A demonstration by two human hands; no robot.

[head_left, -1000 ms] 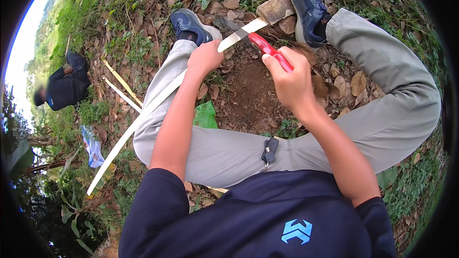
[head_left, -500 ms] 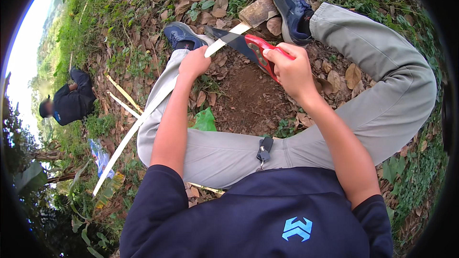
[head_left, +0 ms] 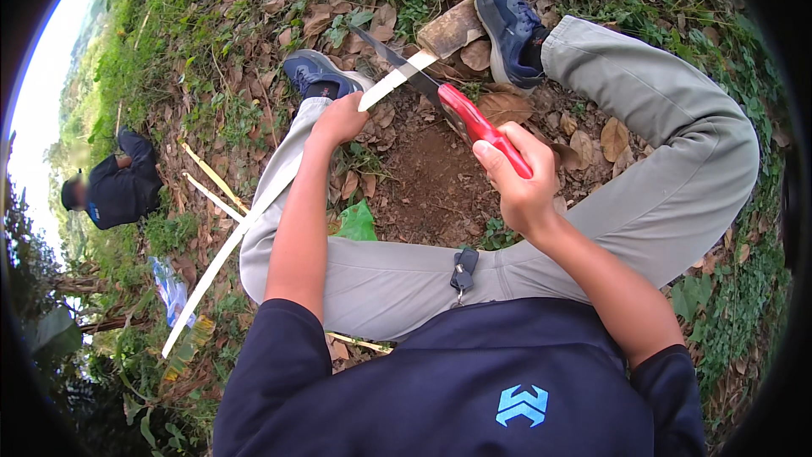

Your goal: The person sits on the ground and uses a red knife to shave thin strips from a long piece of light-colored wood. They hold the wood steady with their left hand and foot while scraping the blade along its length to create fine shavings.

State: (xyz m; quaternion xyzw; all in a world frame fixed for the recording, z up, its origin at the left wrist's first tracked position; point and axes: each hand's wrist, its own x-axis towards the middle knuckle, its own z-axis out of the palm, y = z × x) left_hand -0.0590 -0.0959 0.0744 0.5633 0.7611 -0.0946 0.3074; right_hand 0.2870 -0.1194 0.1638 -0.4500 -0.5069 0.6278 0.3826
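Head view: left hand (head_left: pixel 340 120) closed round pale strip (head_left: pixel 385 90); right hand (head_left: pixel 524 176) wrapped round red-handled blade (head_left: pixel 467 113), crossing strip. Probably best: steady strip's end against log (head_left: pixel 452 27).

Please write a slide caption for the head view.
Left hand holds a long pale strip; right hand grips a red-handled bladed tool crossing it near a short log.

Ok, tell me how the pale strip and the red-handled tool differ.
The pale strip is longer and whitish; the red-handled tool is shorter, with a dark blade. The left hand grips the strip; the right hand grips the tool. Both are slender.
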